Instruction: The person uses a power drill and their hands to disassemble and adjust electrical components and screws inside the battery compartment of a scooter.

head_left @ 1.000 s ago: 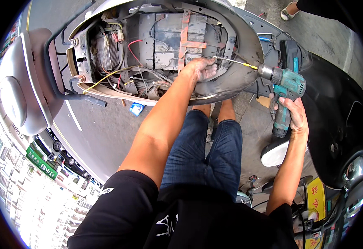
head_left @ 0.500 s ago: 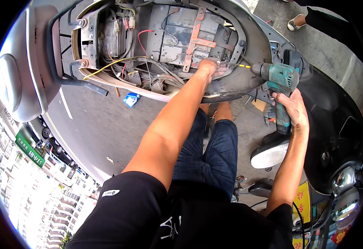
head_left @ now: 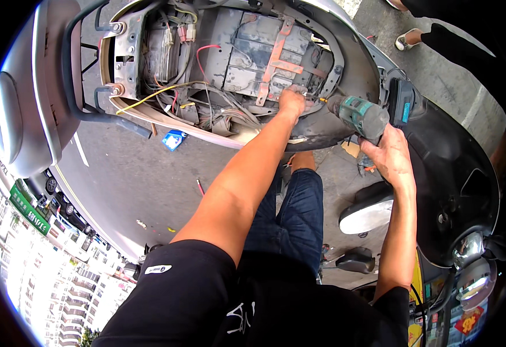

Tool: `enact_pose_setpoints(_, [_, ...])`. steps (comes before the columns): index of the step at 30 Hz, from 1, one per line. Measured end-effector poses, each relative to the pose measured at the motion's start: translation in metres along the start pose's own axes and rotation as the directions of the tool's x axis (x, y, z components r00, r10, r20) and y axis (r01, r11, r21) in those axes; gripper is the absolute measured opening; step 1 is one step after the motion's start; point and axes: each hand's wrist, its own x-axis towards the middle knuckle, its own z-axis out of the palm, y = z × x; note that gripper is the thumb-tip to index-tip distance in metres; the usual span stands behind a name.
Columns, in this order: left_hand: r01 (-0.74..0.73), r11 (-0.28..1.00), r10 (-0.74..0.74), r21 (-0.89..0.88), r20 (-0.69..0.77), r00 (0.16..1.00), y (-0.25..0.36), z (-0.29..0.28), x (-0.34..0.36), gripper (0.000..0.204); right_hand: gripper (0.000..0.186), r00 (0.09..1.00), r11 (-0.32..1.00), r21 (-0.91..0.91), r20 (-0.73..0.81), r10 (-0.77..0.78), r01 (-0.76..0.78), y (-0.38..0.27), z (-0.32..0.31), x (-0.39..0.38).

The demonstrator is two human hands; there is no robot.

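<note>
The person beside me wears a black short-sleeved T-shirt (head_left: 305, 312), plain and matte. On the chest sits a white marking (head_left: 240, 317) in thin, sketchy, brush-like strokes, partly lost in a fold. The left sleeve (head_left: 195, 272) ends above the elbow in a straight hem, and carries a small white oval patch (head_left: 159, 269) with tiny dark print. The right sleeve (head_left: 394, 306) is the same black. Below are dark blue denim shorts (head_left: 300, 214), creased and slightly faded, hemmed near the knee. Both forearms are bare, as are the left hand (head_left: 291, 103) and right hand (head_left: 392, 153).
</note>
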Motion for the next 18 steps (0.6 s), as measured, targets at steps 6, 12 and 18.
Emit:
enact_pose_setpoints(6, [-0.071,0.997,0.067,-0.02,-0.148,0.987,-0.043,-0.003,0.041,0.025,0.05,0.985,0.99,-0.129,0.172,-0.031,0.054,-0.031,0.003,0.005])
enact_pose_setpoints(12, [-0.053,0.945,0.025,-0.322,-0.091,0.996,-0.036,0.007,0.03,0.026,0.04,0.998,0.958,0.281,0.03,0.052,-0.059,-0.027,0.01,0.01])
enact_pose_setpoints(18, [-0.063,0.852,0.061,-0.52,-0.022,0.998,-0.037,0.0,0.022,0.03,0.039,0.999,0.997,0.07,0.046,0.004,-0.008,-0.036,0.018,0.017])
